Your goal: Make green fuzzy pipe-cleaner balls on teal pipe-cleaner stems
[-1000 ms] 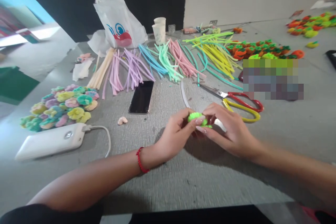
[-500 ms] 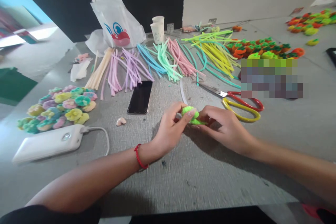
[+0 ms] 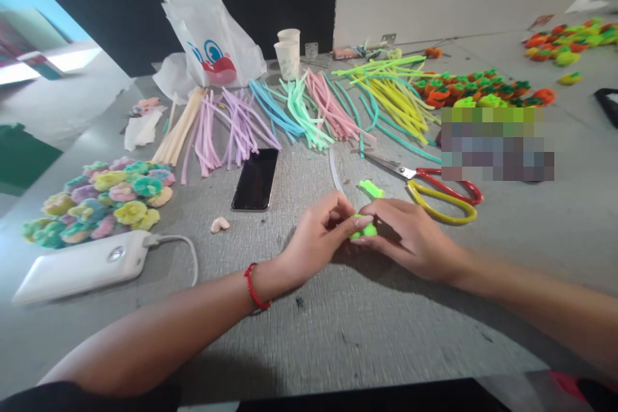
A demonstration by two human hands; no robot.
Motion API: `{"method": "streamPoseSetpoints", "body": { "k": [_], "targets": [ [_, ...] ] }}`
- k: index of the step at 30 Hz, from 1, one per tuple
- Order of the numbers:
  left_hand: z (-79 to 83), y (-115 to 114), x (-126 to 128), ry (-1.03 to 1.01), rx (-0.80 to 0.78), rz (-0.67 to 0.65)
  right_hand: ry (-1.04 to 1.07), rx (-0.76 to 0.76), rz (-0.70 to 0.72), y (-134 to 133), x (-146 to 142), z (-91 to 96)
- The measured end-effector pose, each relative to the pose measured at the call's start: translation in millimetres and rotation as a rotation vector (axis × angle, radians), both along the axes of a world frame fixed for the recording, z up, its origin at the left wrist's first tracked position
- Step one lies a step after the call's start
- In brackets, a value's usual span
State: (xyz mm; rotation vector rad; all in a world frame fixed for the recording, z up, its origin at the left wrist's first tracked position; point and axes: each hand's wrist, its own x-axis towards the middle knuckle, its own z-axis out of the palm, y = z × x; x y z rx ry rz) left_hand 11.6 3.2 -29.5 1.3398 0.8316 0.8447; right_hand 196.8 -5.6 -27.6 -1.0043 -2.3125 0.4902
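My left hand and my right hand meet above the table, closed on a small bright green fuzzy chenille piece. Both thumbs and fingertips pinch it, and most of it is hidden by the fingers. Just beyond my hands a second bright green chenille piece sticks out; whether it is joined to the held piece I cannot tell. A white flexible strip runs down toward my left fingers. To the upper right of my right hand rest scissors with red and yellow handles, blades apart.
Bundles of coloured chenille stems span the table behind a phone. Chenille flowers and a white power bank are at left. Orange and green chenille pieces lie right. A plastic bag and paper cups stand behind.
The green chenille held in my fingers now sits slightly lower and right. A separate-looking green piece now shows beyond my hands. Both hands have shifted little.
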Motion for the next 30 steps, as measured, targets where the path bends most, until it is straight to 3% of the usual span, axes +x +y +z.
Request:
{"method": "streamPoseSetpoints", "body": {
  "k": [5,7,13,17,20,25,30],
  "targets": [
    [3.2,5.3,-1.3,-0.052,-0.037,-0.031,0.149,-0.204,0.027,4.3,6.2,9.0],
    [3.7,6.8,-2.1,-0.047,-0.058,-0.030,0.188,-0.209,-0.021,6.2,9.2,11.7],
    [2.6,6.1,-2.1,0.008,-0.095,0.056,0.256,-0.010,-0.284,11.3,13.2,9.4],
    [0.5,6.1,-0.8,0.023,-0.051,0.112,0.114,0.150,-0.213,9.4,10.2,6.5],
    [-0.9,5.2,-0.6,0.042,-0.015,0.095,0.012,0.153,-0.077,5.0,6.8,4.5],
    [0.6,3.4,-1.4,0.050,-0.014,0.030,-0.033,-0.016,0.025,1.0,1.5,5.1],
    [1.4,3.9,-1.9,0.008,-0.016,-0.044,0.127,-0.380,0.126,-0.4,-0.3,12.6]
  ]
}}
